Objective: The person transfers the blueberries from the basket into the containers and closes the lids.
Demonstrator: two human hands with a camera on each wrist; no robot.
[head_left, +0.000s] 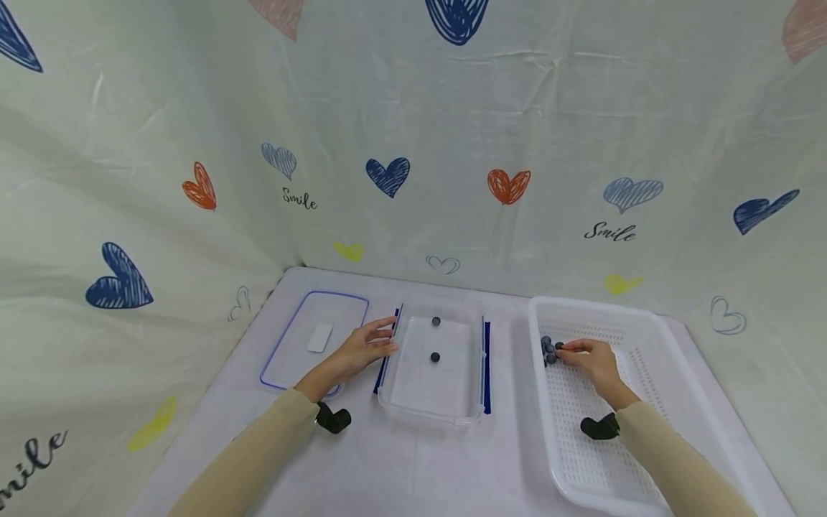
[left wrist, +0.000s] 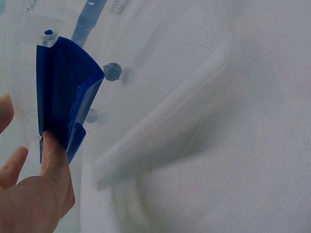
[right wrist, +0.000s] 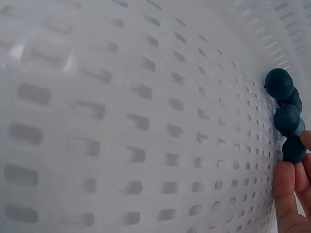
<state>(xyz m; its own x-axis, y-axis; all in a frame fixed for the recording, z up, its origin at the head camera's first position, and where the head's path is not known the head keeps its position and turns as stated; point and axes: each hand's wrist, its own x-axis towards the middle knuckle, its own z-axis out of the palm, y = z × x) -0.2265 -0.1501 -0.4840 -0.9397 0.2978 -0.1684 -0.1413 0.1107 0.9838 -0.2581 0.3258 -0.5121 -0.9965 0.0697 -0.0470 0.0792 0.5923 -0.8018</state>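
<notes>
In the head view a clear plastic container (head_left: 426, 413) stands at mid-table, with two blueberries (head_left: 435, 357) inside, apart from each other. My left hand (head_left: 359, 350) is at its left side, fingers extended. The left wrist view shows a fingertip touching the container's blue side latch (left wrist: 60, 92), which hangs down. My right hand (head_left: 594, 364) reaches into the white basket (head_left: 549, 445) and pinches a blueberry (right wrist: 294, 148) between thumb and fingers. Several other blueberries (right wrist: 279, 84) cluster against it by the basket's left wall.
A clear lid with a blue rim (head_left: 284, 337) lies left of the container, with a small white rectangle (head_left: 319, 337) on it. Another blue latch (head_left: 487, 366) sticks out at the container's right side. Behind the table hangs a heart-printed curtain (head_left: 446, 129).
</notes>
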